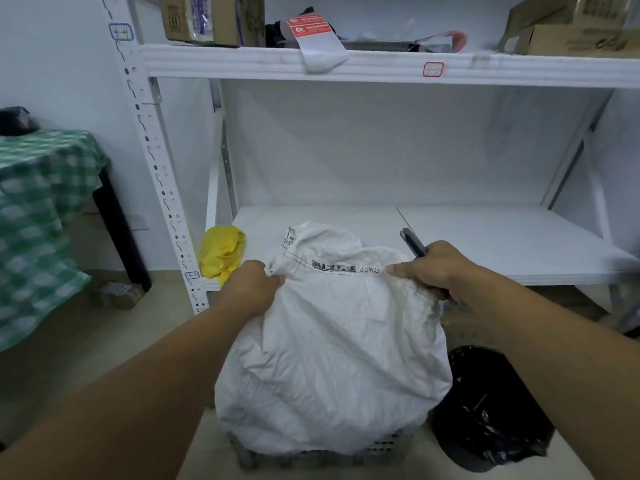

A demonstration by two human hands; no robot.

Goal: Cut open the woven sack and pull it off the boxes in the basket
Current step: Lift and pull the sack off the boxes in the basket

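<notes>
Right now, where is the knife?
In the head view, the knife is on the right, gripped in the right hand at the top edge of the white sack, its tip pointing up over the lower shelf.

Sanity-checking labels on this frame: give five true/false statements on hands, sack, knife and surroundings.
1. The left hand and the right hand both grip the sack. True.
2. The knife is in the left hand. False: the right hand holds it.
3. The sack is off the basket. False: it drapes over it.
4. A yellow bag lies on the lower shelf. True.
5. A red bucket stands right of the basket. False: a black bin bag does.
</notes>
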